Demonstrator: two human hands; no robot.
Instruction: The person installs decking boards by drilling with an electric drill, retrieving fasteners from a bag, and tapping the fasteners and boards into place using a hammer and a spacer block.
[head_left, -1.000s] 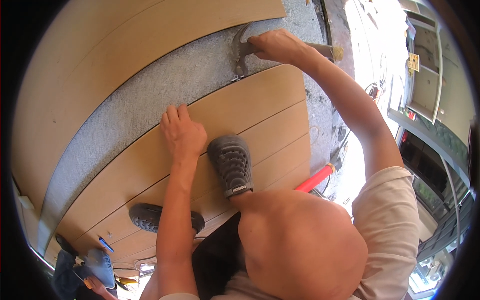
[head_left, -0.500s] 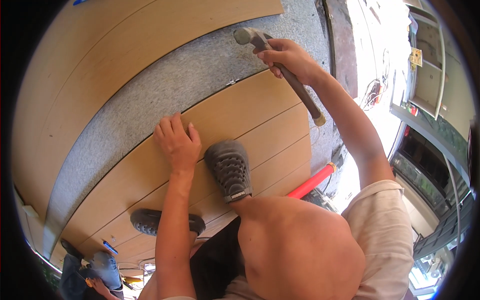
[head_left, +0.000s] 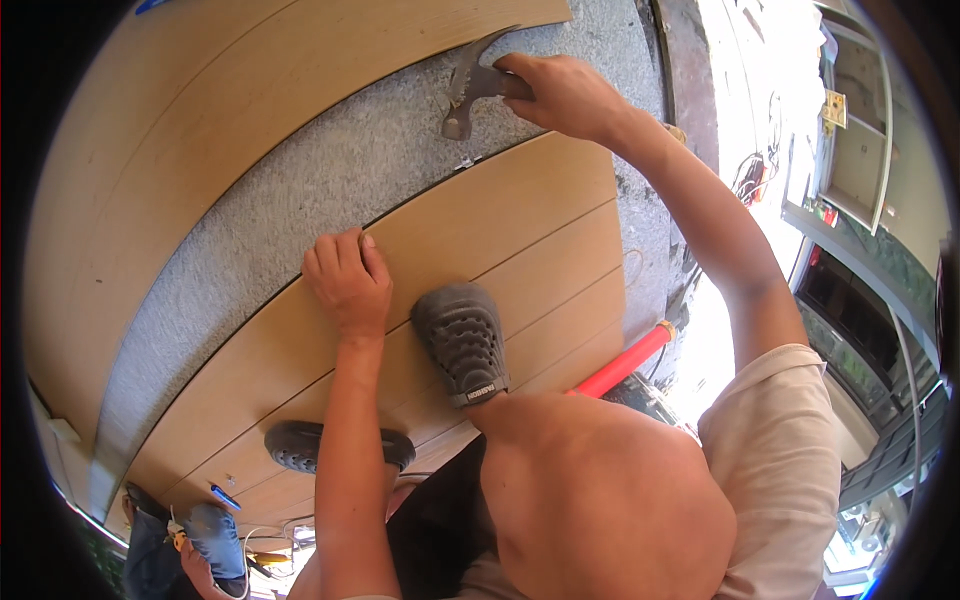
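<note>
My right hand [head_left: 565, 92] grips a claw hammer [head_left: 470, 88] near its head. The hammer is held over the grey floor strip, its striking face toward a small metal clip [head_left: 465, 163] at the edge of the laid planks and apart from it. My left hand [head_left: 350, 285] rests on the outer brown wood plank [head_left: 480, 205], fingers bent over its long edge and thumb beside them. My feet in dark clogs [head_left: 460, 335] stand on the joined planks.
More brown boards [head_left: 170, 120] lie across the grey strip [head_left: 300, 190]. A red tube [head_left: 625, 362] lies at the right. At the lower left are another person's jeans-clad legs [head_left: 215, 540] and hand, and a blue pen-like item [head_left: 224, 497]. Cables [head_left: 750, 180] lie at the right.
The hammer has swung round, its head lower and to the left, while my right hand moved slightly up and turned. My left hand's fingers are more curled at the plank edge.
</note>
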